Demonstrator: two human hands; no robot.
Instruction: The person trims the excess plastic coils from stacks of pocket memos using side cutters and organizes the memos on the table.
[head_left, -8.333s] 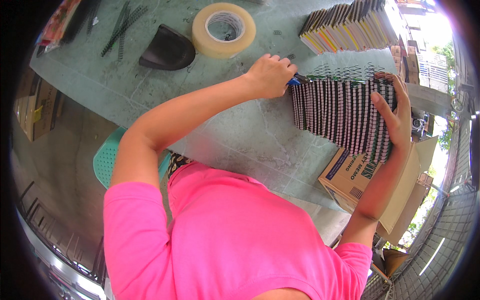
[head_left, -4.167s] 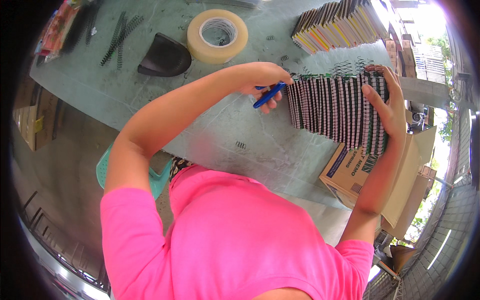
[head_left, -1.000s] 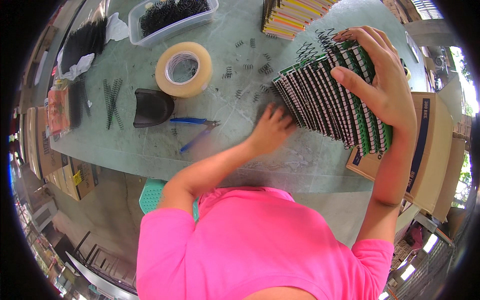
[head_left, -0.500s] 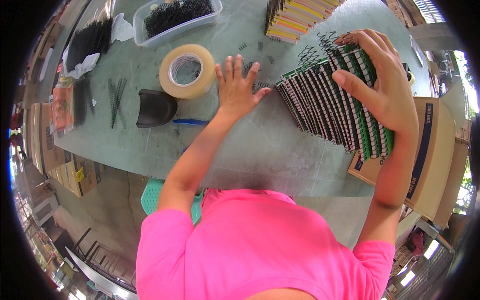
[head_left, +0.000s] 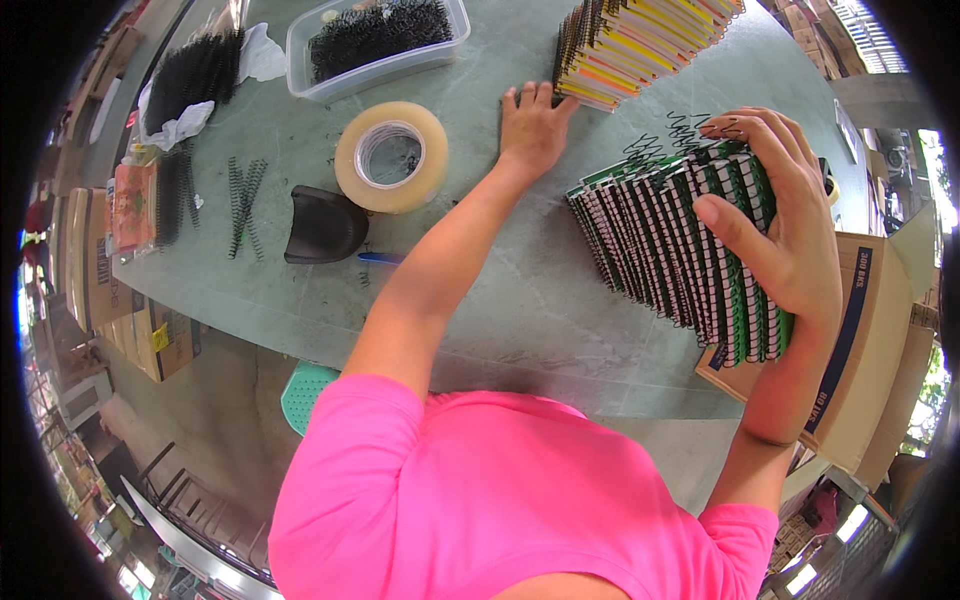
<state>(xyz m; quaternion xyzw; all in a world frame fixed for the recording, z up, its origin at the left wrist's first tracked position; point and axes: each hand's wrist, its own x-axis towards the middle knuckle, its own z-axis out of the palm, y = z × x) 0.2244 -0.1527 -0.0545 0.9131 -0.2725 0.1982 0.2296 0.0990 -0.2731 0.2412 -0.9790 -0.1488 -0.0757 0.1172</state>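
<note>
A leaning row of green spiral notebooks with black and white coil edges stands on the right of the table. Wrapped over its top right end is my right hand, thumb on the near side and fingers over the far edge. Loose black coil ends stick up beside those fingers. My left hand rests palm down on the table, fingers bent but apart, its thumb against the base of the yellow-edged notebook stack. Dark bits show at its fingertips; what lies beneath the palm is hidden.
A clear plastic tub of black coils stands far left, near a roll of clear tape. A black scoop-like piece, a blue pen-like tool and loose coils lie nearby. An open cardboard box stands at right.
My left hand has moved away and right, up to the yellow-edged stack. The coil scraps that lay around it no longer show. My right hand stays on the green notebooks.
</note>
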